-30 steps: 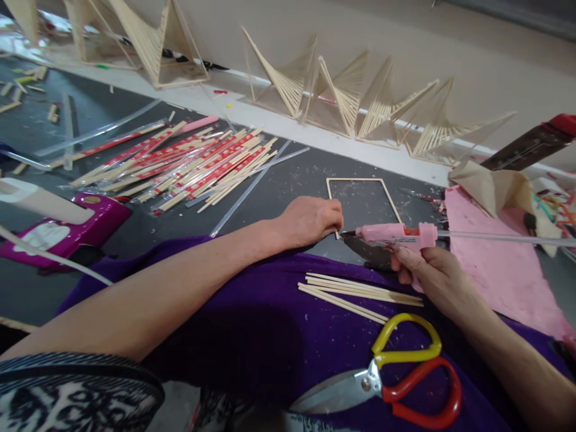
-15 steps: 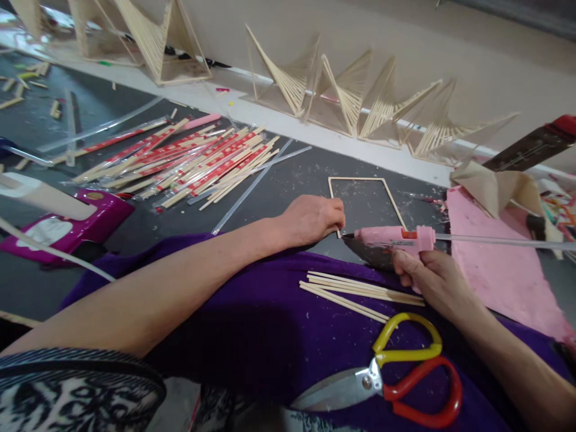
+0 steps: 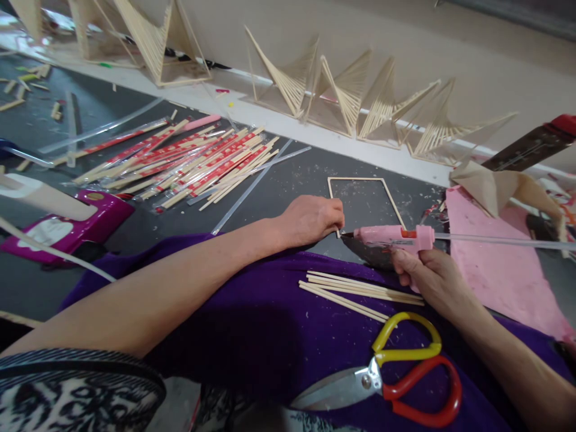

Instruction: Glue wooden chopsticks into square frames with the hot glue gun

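The grey table (image 3: pixel 297 183) spread wide below a pale wall (image 3: pixel 396 36), with a purple cloth (image 3: pixel 252 312) across the near edge. Twisted stick models (image 3: pixel 290 90) lined the back, wrapped chopsticks (image 3: pixel 216 162) lay heaped to the left, and scissors (image 3: pixel 366 379) rested on the cloth beside loose sticks (image 3: pixel 382 293). Now the hands! The right hand (image 3: pixel 434 273) had its fingers wrapped around the pink glue gun (image 3: pixel 382 236); whether one was squeezing, I could not tell. The left hand (image 3: pixel 312 216), fingers closed, gripped the left side of the stick frame (image 3: pixel 356 179) on the tabletop, its near side apparently open. And there sat the nozzle (image 3: pixel 347 235), right by that side's near end! Gluing there looked like the step in hand; the next move seemed to call for a steady frame and a neat dab.
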`<state>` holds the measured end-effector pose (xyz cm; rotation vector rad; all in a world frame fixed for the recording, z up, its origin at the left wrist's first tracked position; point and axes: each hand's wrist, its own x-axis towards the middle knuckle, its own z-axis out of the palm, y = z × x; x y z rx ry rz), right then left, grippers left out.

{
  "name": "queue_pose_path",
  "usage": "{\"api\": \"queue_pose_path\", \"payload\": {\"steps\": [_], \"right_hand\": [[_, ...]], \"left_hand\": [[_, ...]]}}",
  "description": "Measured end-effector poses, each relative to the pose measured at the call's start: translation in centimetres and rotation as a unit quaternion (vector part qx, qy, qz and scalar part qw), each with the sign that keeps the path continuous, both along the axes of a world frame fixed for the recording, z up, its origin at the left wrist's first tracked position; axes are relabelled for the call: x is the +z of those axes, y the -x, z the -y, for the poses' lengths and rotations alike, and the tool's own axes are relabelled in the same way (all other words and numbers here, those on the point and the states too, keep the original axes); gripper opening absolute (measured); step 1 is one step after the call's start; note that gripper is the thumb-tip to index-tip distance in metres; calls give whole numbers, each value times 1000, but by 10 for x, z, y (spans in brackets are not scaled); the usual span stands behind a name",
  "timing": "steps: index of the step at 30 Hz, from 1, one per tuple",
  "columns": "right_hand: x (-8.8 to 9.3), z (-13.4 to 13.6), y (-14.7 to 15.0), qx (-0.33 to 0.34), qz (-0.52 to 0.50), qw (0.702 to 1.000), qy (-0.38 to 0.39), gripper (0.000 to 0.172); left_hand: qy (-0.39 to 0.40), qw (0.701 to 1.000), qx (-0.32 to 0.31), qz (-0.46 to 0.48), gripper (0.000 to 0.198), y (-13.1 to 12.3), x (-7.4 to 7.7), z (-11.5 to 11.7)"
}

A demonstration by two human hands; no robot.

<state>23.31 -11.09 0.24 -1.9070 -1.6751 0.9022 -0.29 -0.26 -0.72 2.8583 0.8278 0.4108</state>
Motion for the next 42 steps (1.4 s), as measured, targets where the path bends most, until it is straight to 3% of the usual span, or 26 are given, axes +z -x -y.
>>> {"api": "queue_pose_path", "payload": {"steps": [13,20,28,42], "right_hand": [[6,3,-13,10,-52,996,71,48],[6,2,-20,-8,-91,994,53,47],[2,1,-21,-12,-112,993,41,47],[3,1,-18,-27,-121,991,40,47]], "left_hand": [[-1,1000,2,0,23,0,-1,0],[5,1000,3,-9,23,1,4,4],[-15,998,49,-24,22,-3,5,17],[-2,999,31,-10,21,-6,6,19]]}}
